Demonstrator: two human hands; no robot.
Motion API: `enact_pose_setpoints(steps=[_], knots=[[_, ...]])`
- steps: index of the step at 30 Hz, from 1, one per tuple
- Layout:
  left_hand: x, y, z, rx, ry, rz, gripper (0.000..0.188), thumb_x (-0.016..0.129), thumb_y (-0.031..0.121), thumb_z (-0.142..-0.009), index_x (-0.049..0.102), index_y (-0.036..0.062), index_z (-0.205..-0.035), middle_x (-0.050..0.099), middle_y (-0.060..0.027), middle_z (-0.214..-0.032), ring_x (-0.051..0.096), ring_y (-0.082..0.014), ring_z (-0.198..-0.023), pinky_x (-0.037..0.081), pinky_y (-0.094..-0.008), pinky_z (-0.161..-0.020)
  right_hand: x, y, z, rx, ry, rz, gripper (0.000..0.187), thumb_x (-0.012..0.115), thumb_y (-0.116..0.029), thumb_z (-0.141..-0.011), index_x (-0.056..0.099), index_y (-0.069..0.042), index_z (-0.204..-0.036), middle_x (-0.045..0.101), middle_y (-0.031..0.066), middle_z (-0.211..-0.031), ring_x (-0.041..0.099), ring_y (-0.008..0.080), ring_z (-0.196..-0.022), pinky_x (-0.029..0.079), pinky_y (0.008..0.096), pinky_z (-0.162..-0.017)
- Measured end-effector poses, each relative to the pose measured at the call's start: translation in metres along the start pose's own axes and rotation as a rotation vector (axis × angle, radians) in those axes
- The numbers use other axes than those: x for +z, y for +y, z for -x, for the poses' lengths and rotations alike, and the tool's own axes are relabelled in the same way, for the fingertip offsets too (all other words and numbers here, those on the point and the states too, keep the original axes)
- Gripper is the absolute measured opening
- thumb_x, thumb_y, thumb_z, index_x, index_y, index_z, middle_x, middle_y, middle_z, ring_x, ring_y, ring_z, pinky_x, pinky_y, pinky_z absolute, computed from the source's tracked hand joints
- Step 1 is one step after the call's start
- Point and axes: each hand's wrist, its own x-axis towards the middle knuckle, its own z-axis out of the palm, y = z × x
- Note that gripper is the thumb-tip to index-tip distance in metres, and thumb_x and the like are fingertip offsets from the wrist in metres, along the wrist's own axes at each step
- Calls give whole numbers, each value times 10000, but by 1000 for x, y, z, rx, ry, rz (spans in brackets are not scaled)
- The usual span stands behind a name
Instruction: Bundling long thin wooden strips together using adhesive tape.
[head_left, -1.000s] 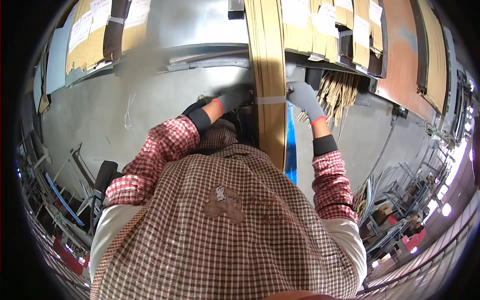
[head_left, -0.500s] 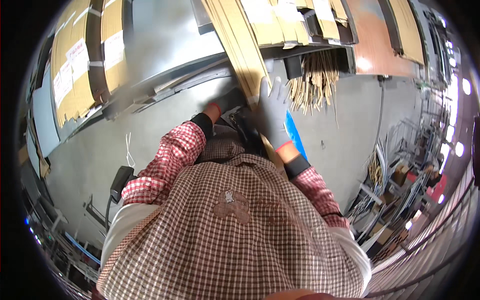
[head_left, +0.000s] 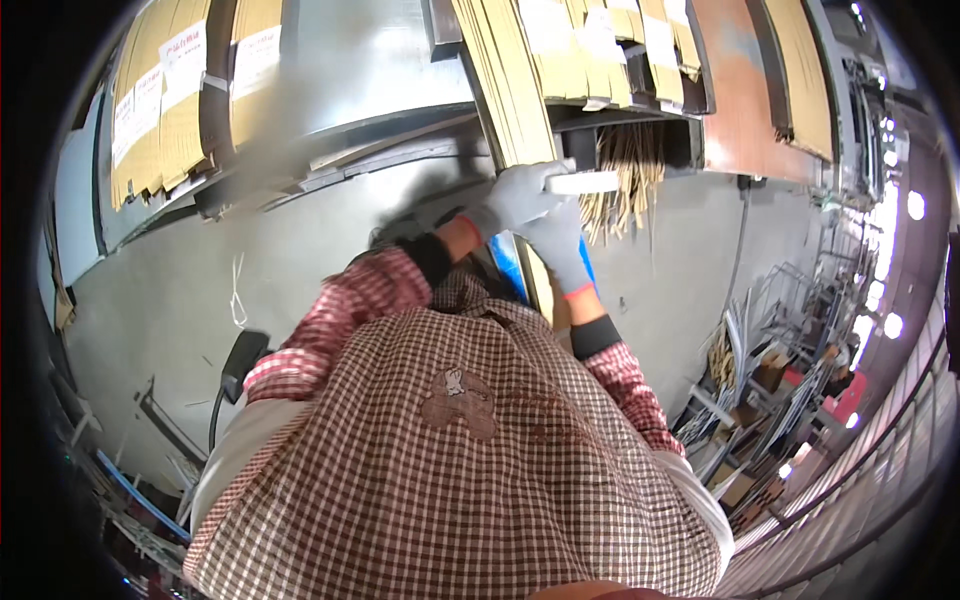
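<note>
A long bundle of flat tan cardboard strips (head_left: 505, 90) slants down from the bench toward my apron. My left hand (head_left: 508, 198), in a grey glove, reaches across the bundle with its fingers closed on a small white bar-shaped thing (head_left: 585, 183), whose kind I cannot make out. Just below it, my grey-gloved right hand (head_left: 560, 240) lies against the bundle's right side. Its fingers are mostly hidden behind the left hand. Something blue (head_left: 509, 262) shows below the hands, on both sides of the bundle.
Stacks of tan cardboard pieces (head_left: 165, 100) with white labels lie on the bench at left. More cardboard (head_left: 560, 60) lies at the back right. Below it, a bunch of thin tan strips (head_left: 630, 175) hangs out of a dark box. Racks and scrap (head_left: 770, 370) stand at far right.
My left hand has come up from beside the bundle to cross over it, now with the white thing. My right hand has slid slightly down, and its spread fingers are now covered.
</note>
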Motion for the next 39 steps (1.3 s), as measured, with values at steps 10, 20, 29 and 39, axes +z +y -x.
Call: enact_pose_setpoints(steps=[10, 20, 29, 39], knots=[[26, -9, 15, 149, 151, -603, 372, 656, 274, -800, 620, 67, -1107, 647, -106, -700, 640, -288, -618, 502, -394, -553, -103, -29, -60, -151, -566, 232, 292, 637, -222, -831, 507, -45, -1025, 590, 220, -864, 586, 424, -806, 457, 457, -684], [30, -10, -5, 202, -58, -364, 240, 594, 269, -879, 603, 32, -915, 626, -90, -760, 650, -259, -725, 520, -404, -586, -56, 203, -132, -160, -401, 817, 212, 597, -149, -786, 716, -107, -956, 705, 149, -833, 689, 309, -790, 526, 441, -731], [25, -12, 50, -46, 203, -6, 402, 535, 260, -992, 487, 19, -1310, 622, -142, -1178, 618, -231, -1043, 520, -385, -811, -49, 43, -21, -69, -93, 104, 345, 548, -371, -937, 601, -30, -933, 636, 229, -874, 617, 393, -777, 462, 470, -672], [7, 3, 35, -201, 209, -128, 356, 639, 309, -910, 597, 32, -1129, 602, -203, -1114, 595, -330, -1010, 485, -396, -860, -41, 18, -2, 13, -77, 87, 246, 548, -255, -943, 534, -9, -929, 601, 244, -811, 585, 445, -769, 453, 483, -644]])
